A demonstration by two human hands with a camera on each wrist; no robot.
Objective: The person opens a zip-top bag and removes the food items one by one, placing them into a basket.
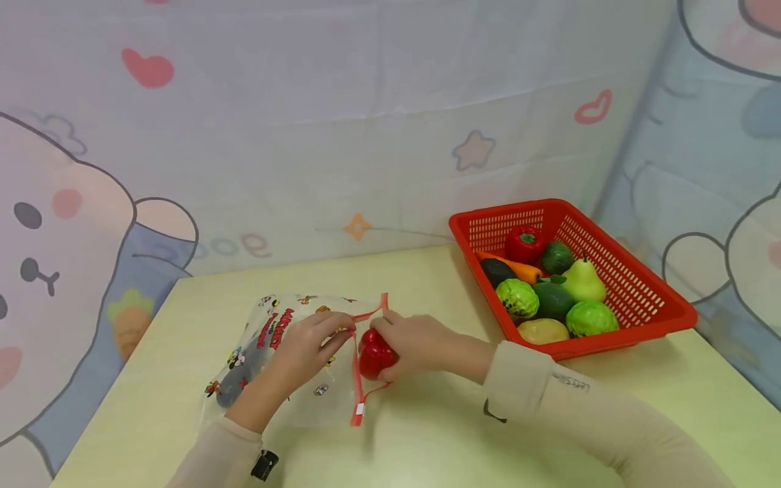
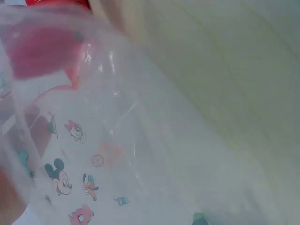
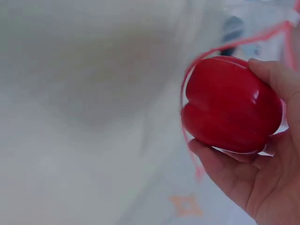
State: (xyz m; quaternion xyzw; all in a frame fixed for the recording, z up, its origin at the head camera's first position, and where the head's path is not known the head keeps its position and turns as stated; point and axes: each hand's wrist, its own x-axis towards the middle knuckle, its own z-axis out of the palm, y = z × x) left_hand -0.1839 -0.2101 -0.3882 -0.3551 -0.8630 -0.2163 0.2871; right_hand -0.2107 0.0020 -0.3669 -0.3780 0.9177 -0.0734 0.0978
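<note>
A clear zip bag (image 1: 274,352) printed with cartoon mice lies on the pale table (image 1: 427,434), its red-edged mouth facing right. My left hand (image 1: 314,342) pinches the upper lip of the mouth and holds it up. My right hand (image 1: 405,346) grips a glossy red bell pepper (image 1: 373,354) right at the bag's mouth; in the right wrist view the pepper (image 3: 229,105) sits in my curled fingers (image 3: 272,77) with the red seal line looping around it. A dark object (image 1: 234,386) lies deep in the bag. The left wrist view is filled by the bag's film (image 2: 93,159).
A red slotted basket (image 1: 647,298) stands at the table's right rear, holding another red pepper (image 1: 523,244), a pear (image 1: 582,281), a carrot (image 1: 518,268), green cabbages, avocados and a potato. A cartoon-printed cloth backdrop surrounds the table.
</note>
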